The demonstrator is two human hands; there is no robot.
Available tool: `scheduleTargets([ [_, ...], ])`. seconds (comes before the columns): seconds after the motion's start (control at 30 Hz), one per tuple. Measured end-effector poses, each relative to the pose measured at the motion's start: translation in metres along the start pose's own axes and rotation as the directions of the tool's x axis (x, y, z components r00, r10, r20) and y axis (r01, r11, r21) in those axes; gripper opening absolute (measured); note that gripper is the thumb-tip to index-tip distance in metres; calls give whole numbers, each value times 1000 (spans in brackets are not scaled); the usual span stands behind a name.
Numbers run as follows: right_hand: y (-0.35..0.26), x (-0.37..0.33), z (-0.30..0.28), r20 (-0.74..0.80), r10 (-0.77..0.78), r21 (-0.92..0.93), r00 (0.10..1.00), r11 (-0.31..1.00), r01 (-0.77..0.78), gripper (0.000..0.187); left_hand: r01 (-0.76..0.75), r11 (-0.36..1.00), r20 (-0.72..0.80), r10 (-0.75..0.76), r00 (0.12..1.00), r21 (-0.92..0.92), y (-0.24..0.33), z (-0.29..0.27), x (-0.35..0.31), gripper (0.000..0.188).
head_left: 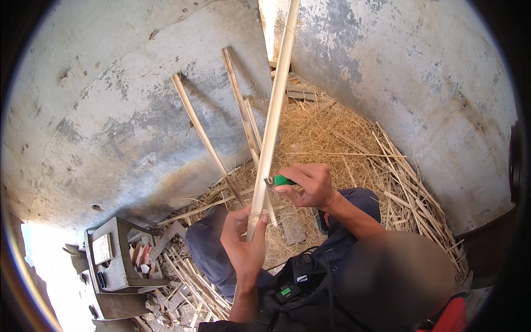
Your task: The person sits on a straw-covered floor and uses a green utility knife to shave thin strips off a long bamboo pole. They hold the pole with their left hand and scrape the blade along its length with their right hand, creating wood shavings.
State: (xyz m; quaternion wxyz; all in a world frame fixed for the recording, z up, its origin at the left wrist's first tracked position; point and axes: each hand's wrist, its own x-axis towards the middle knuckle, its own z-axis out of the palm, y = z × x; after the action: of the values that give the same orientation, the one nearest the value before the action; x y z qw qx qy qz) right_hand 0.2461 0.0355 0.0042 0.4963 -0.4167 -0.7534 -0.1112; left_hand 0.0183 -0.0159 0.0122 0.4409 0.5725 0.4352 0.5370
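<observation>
A long, pale split-bamboo strip (272,124) slants up from my lap past the top of the view. My left hand (243,239) is closed around its lower part, thumb and fingers on either side. My right hand (307,185) grips a green-handled tool (284,181) just right of the strip. The tool's small dark metal end meets the strip's right edge, and a thin pale curl shows there. The exact shape of the metal end is too small to make out. Below both hands are my bent knees (213,243) in dark trousers.
Several bamboo lengths (202,130) lean on the weathered wall (121,105). Straw-like shavings (332,130) cover the floor. Bundled strips (423,205) lie along the right. At the lower left stands a wooden stool-like box (119,271) with odds and ends inside; scraps lie beside it.
</observation>
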Motion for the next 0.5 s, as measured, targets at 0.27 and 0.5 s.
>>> scheduleTargets([
  [0.27, 49, 7, -18, -172, 261, -2, 950, 964, -265, 38, 67, 997, 63, -68, 996, 26, -20, -7, -27, 26],
  [0.5, 53, 4, -26, -183, 316, 69, 931, 949, -309, 39, 41, 995, 74, -48, 996, 94, -37, -14, -38, 28],
])
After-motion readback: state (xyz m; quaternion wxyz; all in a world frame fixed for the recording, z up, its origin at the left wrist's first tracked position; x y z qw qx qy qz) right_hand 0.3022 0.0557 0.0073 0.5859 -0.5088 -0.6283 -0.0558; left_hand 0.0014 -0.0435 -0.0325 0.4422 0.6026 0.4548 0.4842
